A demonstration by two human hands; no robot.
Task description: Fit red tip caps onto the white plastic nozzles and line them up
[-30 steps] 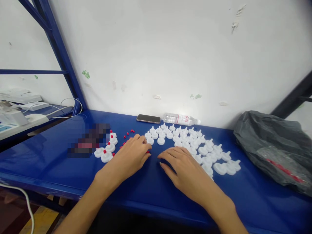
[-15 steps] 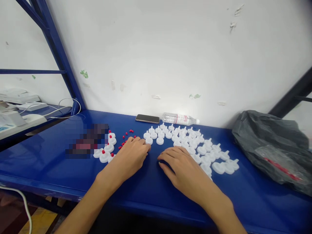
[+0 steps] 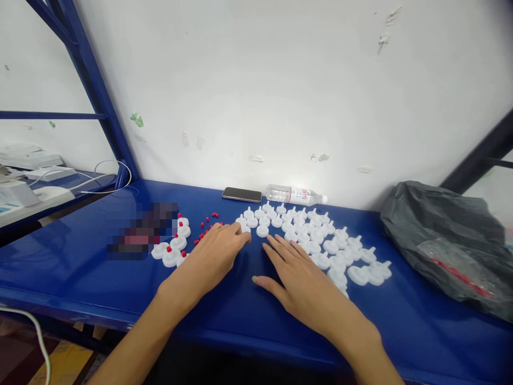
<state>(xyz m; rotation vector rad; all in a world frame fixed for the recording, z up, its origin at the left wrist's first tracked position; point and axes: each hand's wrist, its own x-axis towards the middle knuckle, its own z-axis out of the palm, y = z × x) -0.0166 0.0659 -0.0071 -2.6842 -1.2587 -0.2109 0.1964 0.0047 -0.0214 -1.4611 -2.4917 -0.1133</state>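
Many white round caps with a thin spout (image 3: 262, 231) lie in a broad group across the blue table. My left hand (image 3: 220, 247) is closed, its fingers curled downward beside the leftmost cap of that group. A finger covers part of this cap, and whatever the fingertips may hold is hidden. Palm down, my right hand (image 3: 298, 278) is open, with its fingers stretched towards the group and the thumb spread away. Small red tips (image 3: 207, 218) are scattered just beyond my left hand. Left of it stand several white caps with red tips on their spouts (image 3: 171, 256).
A phone (image 3: 241, 194) and a clear plastic bottle (image 3: 295, 194) lie along the wall. A dark plastic bag (image 3: 433, 230) with a clear bag of red pieces (image 3: 460, 275) on it fills the right side. A blurred dark object (image 3: 144, 230) lies at left.
My right hand has gone from curled fingers to outstretched ones, reaching slightly forward with the thumb apart. The left fingers have shifted a little forward and right, over the nearest cap's edge.
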